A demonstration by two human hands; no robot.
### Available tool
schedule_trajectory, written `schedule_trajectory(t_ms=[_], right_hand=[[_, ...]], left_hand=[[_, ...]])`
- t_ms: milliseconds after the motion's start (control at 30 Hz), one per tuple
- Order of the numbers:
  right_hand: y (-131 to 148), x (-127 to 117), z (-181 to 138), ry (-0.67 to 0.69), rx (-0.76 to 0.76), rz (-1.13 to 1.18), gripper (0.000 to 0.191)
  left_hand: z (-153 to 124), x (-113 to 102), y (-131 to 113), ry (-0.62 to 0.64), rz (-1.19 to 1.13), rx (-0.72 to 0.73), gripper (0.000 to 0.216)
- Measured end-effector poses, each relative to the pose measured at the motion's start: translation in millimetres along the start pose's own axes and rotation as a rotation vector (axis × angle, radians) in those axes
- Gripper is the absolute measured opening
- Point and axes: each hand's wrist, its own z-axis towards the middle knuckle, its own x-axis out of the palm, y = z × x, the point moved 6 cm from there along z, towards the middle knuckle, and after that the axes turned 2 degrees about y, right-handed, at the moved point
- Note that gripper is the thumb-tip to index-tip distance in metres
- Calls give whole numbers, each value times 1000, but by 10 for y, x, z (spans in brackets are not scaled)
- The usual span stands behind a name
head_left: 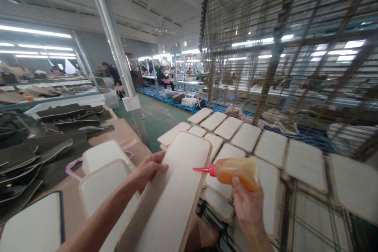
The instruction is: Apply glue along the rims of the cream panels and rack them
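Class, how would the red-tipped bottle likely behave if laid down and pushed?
The bottle has rounded sides, so it would probably roll. Its amber look suggests liquid inside, so its weight may shift. The slim red nozzle might catch on things.

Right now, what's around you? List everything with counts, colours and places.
bottle: one, amber and red, in right hand
held panel: one, cream, in left hand
other panels: over ten, cream, on both sides
dark sheets: several, dark grey, left
pole: one, grey, left of centre
socket box: one, white, on pole
mesh: one, brown, upper right
floor: one, green, beyond
workers: at least two, dark tops, background
lights: several, white, overhead
left hand: one, bare, on held panel
right hand: one, bare, holding bottle
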Motion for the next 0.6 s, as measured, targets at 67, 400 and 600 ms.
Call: schedule_trajectory(t_ms=[67,400,600], right_hand=[[33,82,-31,-3,-57,-25,48],[15,253,-77,-75,-202,-93,47],[-169,91,-613,130,-95,-315,60]], left_hand=[[2,-73,3,46,10,4,65],[128,-173,11,275,-41,21,60],[240,-317,63,255,-34,48,67]])
